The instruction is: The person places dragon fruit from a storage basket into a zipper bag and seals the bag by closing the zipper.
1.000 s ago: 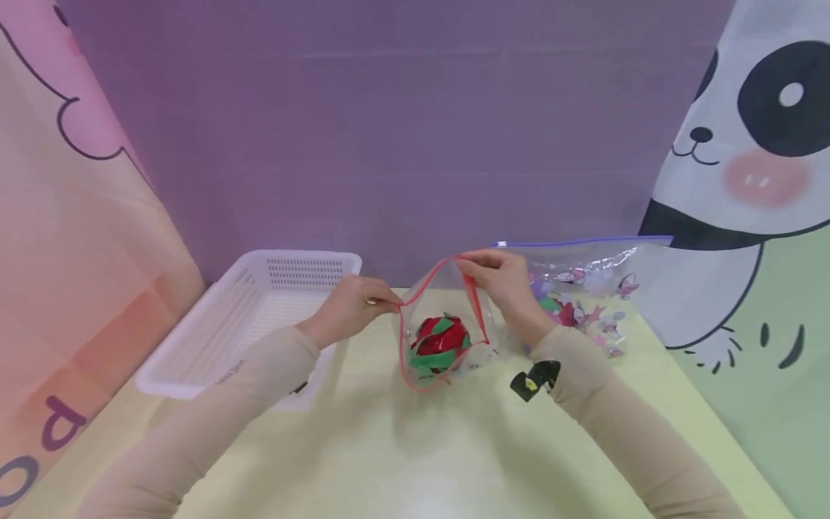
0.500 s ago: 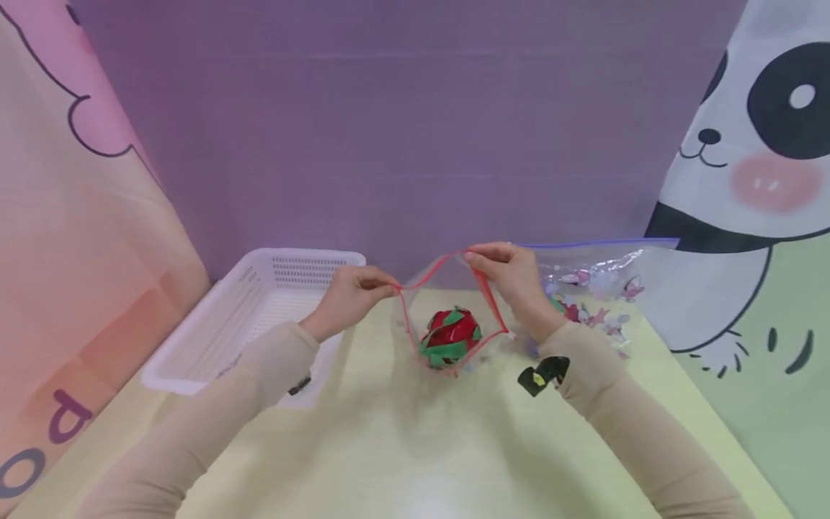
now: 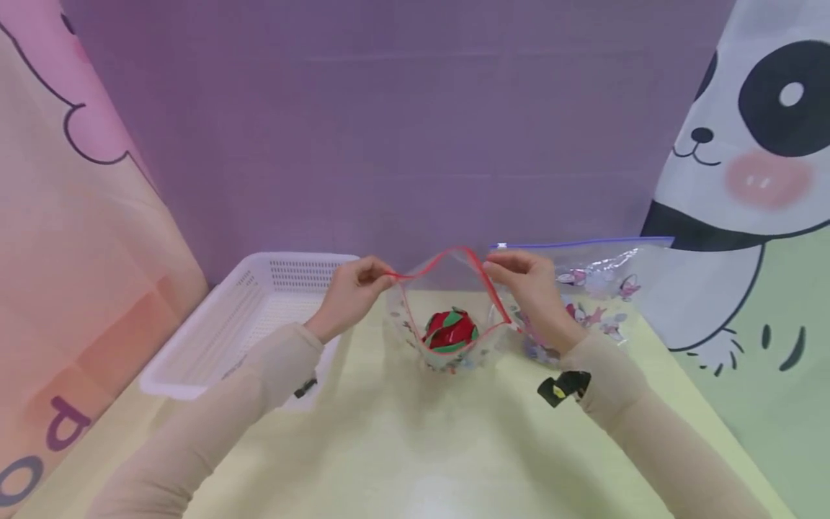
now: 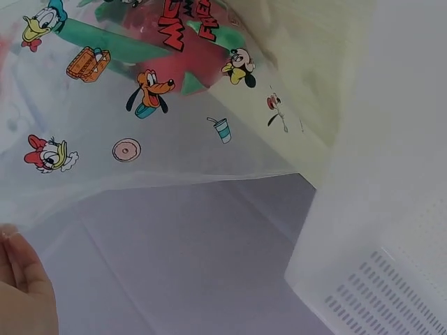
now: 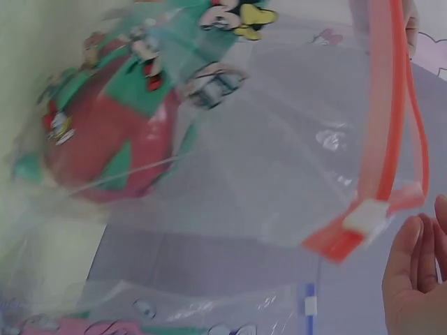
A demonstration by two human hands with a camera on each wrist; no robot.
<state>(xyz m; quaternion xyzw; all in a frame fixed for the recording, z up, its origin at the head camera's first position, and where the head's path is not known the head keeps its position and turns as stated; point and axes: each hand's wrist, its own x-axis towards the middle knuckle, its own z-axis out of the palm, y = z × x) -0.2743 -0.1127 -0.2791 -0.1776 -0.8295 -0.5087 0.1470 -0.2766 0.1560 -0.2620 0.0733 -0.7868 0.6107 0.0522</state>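
A clear zip bag point(image 3: 415, 310) with a red zip strip and printed cartoon characters stands with its mouth spread. Inside lies a red and green ball-like item point(image 3: 452, 328), seen through the plastic in both wrist views. My left hand point(image 3: 350, 292) pinches the left end of the red strip between thumb and fingers. On the other side, my right hand point(image 3: 534, 295) is right at the red edge, its fingertips just beside the strip. In the right wrist view, the white slider point(image 5: 367, 216) sits near the strip's end, close to the right hand's thumb and fingers, which hold nothing visible.
A white plastic basket point(image 3: 249, 263) with slotted walls stands at the left, partly behind my left arm. Behind my right hand lies a second clear bag point(image 3: 603, 263) with a blue zip and cartoon prints. Purple cloth point(image 3: 415, 144) hangs behind the pale table point(image 3: 415, 447).
The right hand has moved right and come off the bag's top edge, which it pinched earlier. The left hand has risen slightly, still pinching its end. The red and green item sits lower behind the front edge.
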